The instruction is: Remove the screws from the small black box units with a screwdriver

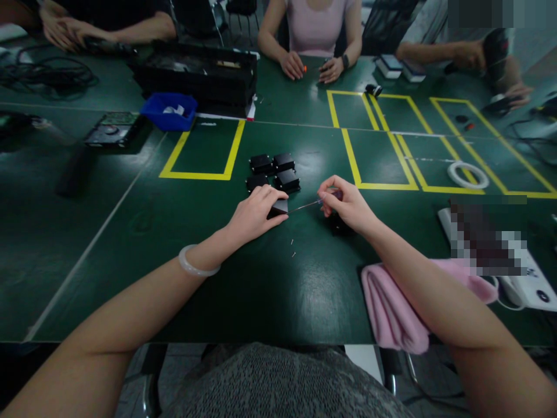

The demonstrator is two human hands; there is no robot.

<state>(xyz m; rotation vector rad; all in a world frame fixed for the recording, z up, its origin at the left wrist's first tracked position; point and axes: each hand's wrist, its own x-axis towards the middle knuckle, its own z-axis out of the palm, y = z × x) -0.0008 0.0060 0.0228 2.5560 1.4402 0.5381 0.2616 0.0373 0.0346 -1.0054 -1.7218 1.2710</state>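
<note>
My left hand (256, 215) is closed around a small black box (279, 206) on the green table (243, 290). In my right hand (342, 203) is a screwdriver (304, 205), its thin shaft slanting left and its tip at the box's right side. Whether the tip sits in a screw is too small to tell. Several similar black boxes (285, 180) stand grouped just beyond my left hand. Two small screws (293, 248) lie on the table nearer to me. Under my right hand is a dark object (342, 225), partly hidden by the fingers.
A folded pink cloth (391, 307) lies beneath my right forearm, beside a white device (531, 278). Farther off are a blue bin (169, 111), a long black case (200, 75), yellow tape outlines (387, 186) and a white ring (467, 175). Several people sit across the table.
</note>
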